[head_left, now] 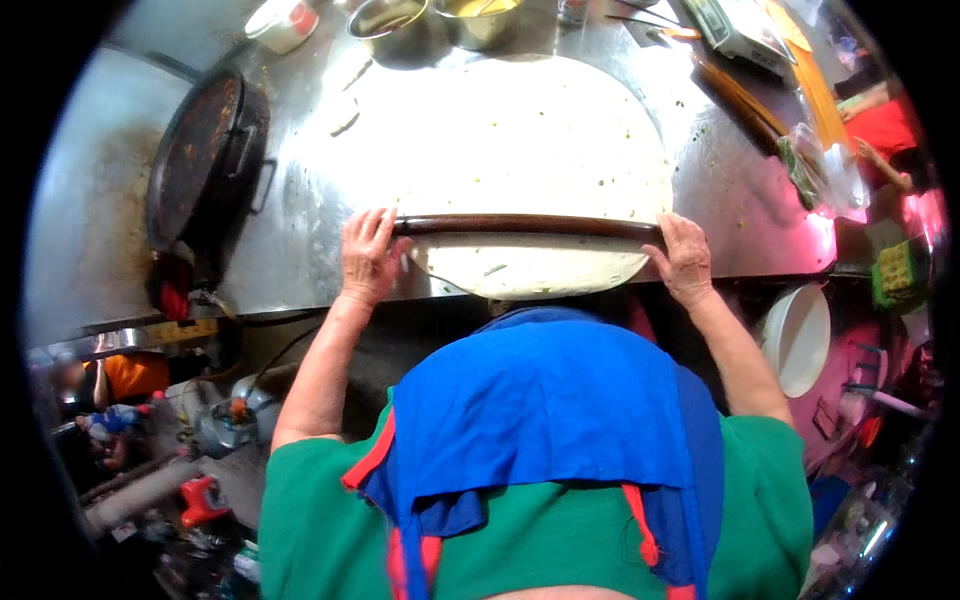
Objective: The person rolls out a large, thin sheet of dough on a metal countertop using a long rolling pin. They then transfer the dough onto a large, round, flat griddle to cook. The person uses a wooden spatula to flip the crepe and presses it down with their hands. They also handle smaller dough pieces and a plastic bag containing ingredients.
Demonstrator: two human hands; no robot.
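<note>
A wide, thin round sheet of pale dough (530,140) with green flecks covers the middle of the metal worktop, its near edge hanging close to the counter's front. Across its nearer part lies a dark brown wooden rolling pin (525,227), level from side to side. My left hand (371,258) holds the pin's left end, fingers laid over it and thumb on the near side. At the right end my right hand (684,258) grips in the same way. Strong glare washes out much of the dough's left side.
A deep black pan (200,160) stands at the left. Metal bowls (480,22) and a white tub (282,25) line the back. Toward the right lie another brown rolling pin (740,100), a scale (735,35) and a plastic bag (835,180). Other people show at both sides.
</note>
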